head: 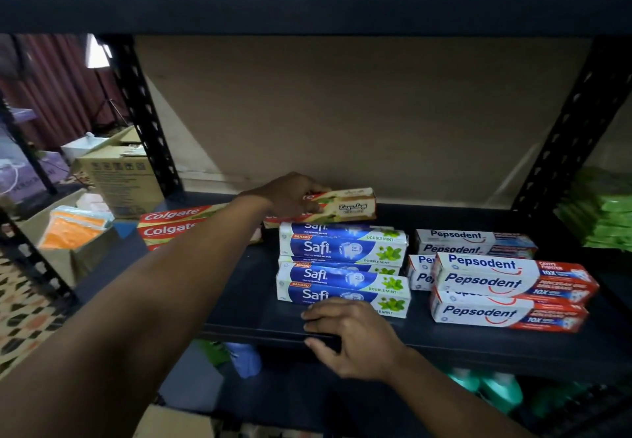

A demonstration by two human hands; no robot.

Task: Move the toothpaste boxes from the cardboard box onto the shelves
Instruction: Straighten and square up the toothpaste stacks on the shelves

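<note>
**Left hand holds a toothpaste box over the middle of the shelf**

From my remote seat, the dark shelf (239,301) is already well filled. A stack of red Colgate boxes (174,224) lies far left, partly hidden behind the left forearm. Blue Safi boxes (342,249) sit in two stacks in the middle, one behind the other. White and red Pepsodent boxes (506,283) are stacked to the right, well apart from the Safi ones. A brown back board (342,112) closes the far side, and black perforated posts (143,119) stand at the corners.

Outside the rack on the left I see a printed cardboard box (119,177) and an orange packet (73,229). Green packs (605,212) are piled at the right edge. On the level below stand a blue bottle (244,359) and green bottles (492,386).

The left arm reaches long and straight across the shelf. The left hand (290,195) grips one end of a red and cream toothpaste box (345,206), which lies lengthwise just above the far Safi stack. I cannot tell whether it touches that stack.

The right hand (349,338) holds the shelf's near edge, fingers on top just beside the nearest Safi box, thumb against the front lip.
</note>
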